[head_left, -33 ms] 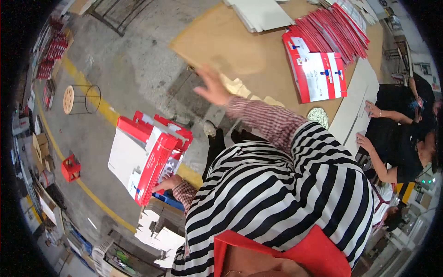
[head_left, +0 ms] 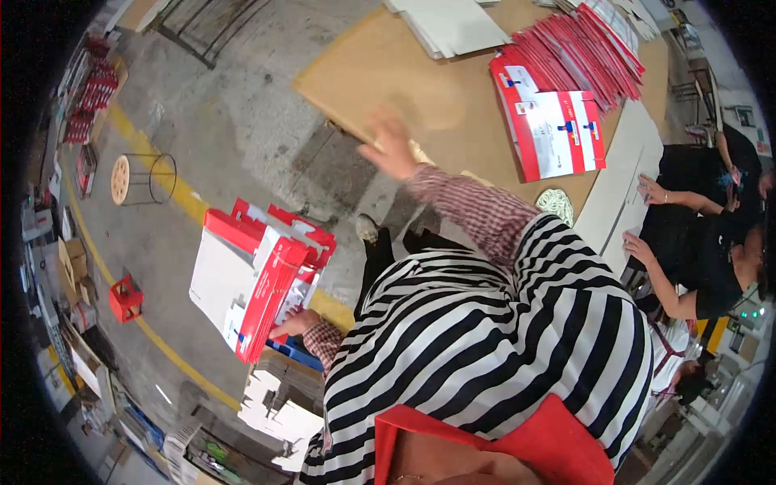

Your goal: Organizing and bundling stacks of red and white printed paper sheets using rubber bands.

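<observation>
My left hand [head_left: 297, 323] is at the near right edge of a stack of red and white flat cardboard cartons [head_left: 271, 287], its fingers bent against the edge and partly hidden. The stack rests over a blue crate-like thing [head_left: 293, 351]. My right hand [head_left: 391, 147], slightly blurred, is held out above the near left edge of the brown-topped table [head_left: 347, 77]. Its fingers are apart with nothing in them. Pale yellow pieces [head_left: 419, 153] show beside that hand. Farther right on the table lies a fanned row of red and white folded cartons [head_left: 558, 133].
White cardboard sheets [head_left: 453, 28] lie at the table's far side. A white coil of cord [head_left: 555, 204] is at its near edge. A co-worker's hands [head_left: 643, 242] rest on grey board [head_left: 622, 186] at right. A round stool [head_left: 121, 179] and red crate [head_left: 125, 299] stand on the floor.
My right hand has moved a little to the right, over the table's edge. My left hand stays at the carton stack.
</observation>
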Available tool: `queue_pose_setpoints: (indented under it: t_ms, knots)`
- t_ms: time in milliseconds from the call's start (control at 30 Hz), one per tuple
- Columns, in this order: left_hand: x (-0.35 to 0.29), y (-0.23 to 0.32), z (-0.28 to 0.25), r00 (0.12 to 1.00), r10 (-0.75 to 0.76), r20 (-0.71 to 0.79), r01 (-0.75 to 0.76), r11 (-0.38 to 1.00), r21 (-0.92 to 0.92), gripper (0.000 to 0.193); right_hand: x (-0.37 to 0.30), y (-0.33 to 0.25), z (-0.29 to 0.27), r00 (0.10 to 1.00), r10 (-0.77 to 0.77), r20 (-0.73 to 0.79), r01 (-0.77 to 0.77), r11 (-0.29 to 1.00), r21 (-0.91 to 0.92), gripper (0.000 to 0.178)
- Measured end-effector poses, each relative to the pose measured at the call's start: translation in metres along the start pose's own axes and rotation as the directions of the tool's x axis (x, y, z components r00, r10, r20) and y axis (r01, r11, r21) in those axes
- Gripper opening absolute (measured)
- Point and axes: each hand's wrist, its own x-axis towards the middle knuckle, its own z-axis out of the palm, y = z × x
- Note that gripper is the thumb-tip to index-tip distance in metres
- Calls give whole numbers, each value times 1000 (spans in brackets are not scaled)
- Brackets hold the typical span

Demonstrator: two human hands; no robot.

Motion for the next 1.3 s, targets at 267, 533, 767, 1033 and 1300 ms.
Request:
queue_pose_setpoints:
  t_ms: [267,533,767,1033,1300]
  knots:
    - [-57,-80,10,667,-393,634,332,917,219,23,-74,150,-184,815,503,-289,-513,391,-764,81]
    - [-256,-119,99,69,-689,722,-28,722,692,42,-95,164,-181,785,582,-214,-618,708,-342,47]
    - [-318,-216,170,-224,-726,650,-177,686,706,47,-124,65,-133,980,193,-54,-197,979,-59,37]
    - [-260,-284,181,-156,-742,652,-61,666,744,37,-98,130,-194,995,104,-8,-104,981,-164,63]
    - [-269,-258,185,-162,-818,551,-178,574,799,41,0,215,-362,843,318,-435,-537,552,-637,108]
